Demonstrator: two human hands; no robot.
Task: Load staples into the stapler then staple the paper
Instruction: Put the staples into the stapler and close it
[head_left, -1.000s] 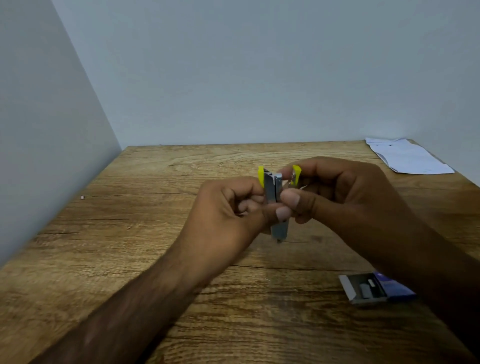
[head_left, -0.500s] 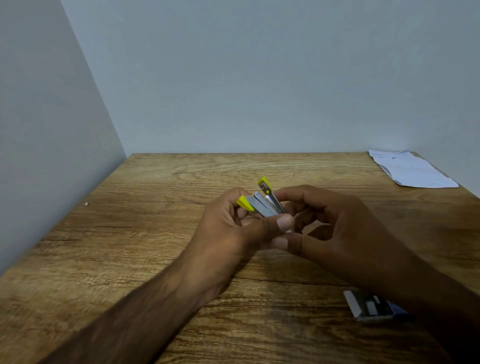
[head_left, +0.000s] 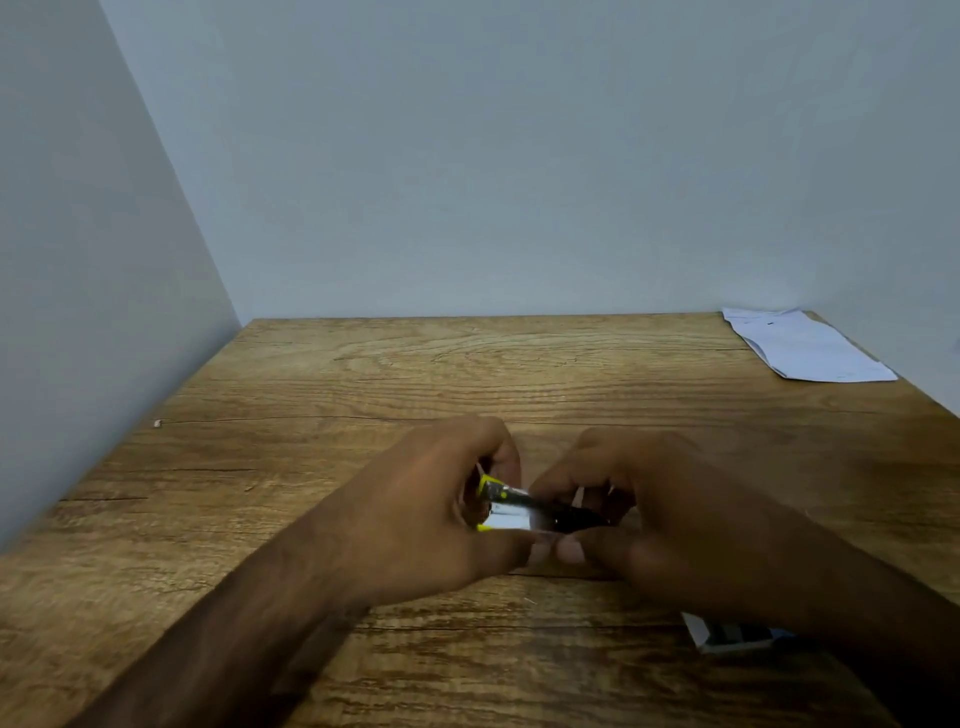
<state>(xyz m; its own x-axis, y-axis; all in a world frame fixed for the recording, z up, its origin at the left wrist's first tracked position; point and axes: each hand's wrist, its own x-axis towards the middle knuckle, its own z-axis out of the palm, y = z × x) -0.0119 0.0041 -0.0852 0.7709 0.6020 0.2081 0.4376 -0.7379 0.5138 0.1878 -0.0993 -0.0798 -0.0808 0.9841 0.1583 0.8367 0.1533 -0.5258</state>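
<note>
A small metal stapler (head_left: 514, 510) with yellow ends lies sideways between both hands, low over the wooden table (head_left: 363, 395). My left hand (head_left: 436, 514) grips its yellow end from the left. My right hand (head_left: 639, 509) pinches the other end, with the thumb underneath. Whether the stapler's halves are together is blurred. The open staple box (head_left: 727, 635) lies at the front right, partly hidden by my right forearm. The folded white paper (head_left: 800, 345) rests at the far right corner.
Grey walls close the table on the left, the back and the right. A tiny pale speck (head_left: 158, 423) lies near the left wall.
Both hands have lowered toward the table. The stapler has turned from upright to lying sideways between them. The view has tilted so that the table sits lower in the frame.
</note>
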